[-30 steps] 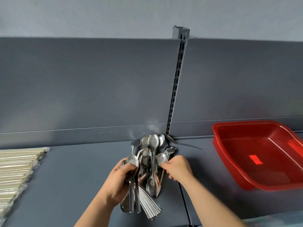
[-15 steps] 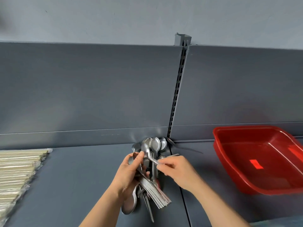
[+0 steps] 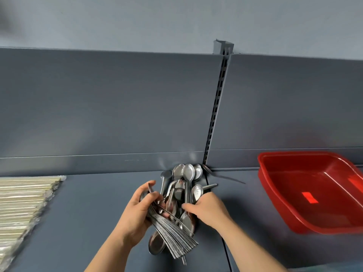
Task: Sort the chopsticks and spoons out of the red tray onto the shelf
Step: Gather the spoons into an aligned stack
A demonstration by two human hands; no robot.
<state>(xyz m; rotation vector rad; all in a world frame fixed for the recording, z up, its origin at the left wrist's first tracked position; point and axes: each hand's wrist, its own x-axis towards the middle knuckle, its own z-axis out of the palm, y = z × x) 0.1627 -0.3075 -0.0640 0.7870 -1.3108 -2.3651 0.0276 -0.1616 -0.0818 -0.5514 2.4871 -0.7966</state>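
Left of red tray: your left hand clamps fanned spoon stack, right hand pinches loose spoon; splayed handles may slip, scatter.

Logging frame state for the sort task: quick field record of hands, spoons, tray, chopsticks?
left hand: grips fanned bundle of steel spoons
right hand: fingers curled onto loose steel spoon pile; hold unclear
red plastic tray: right on grey metal shelf, no cutlery visible inside
wrapped pale chopsticks: stacked at shelf's left edge
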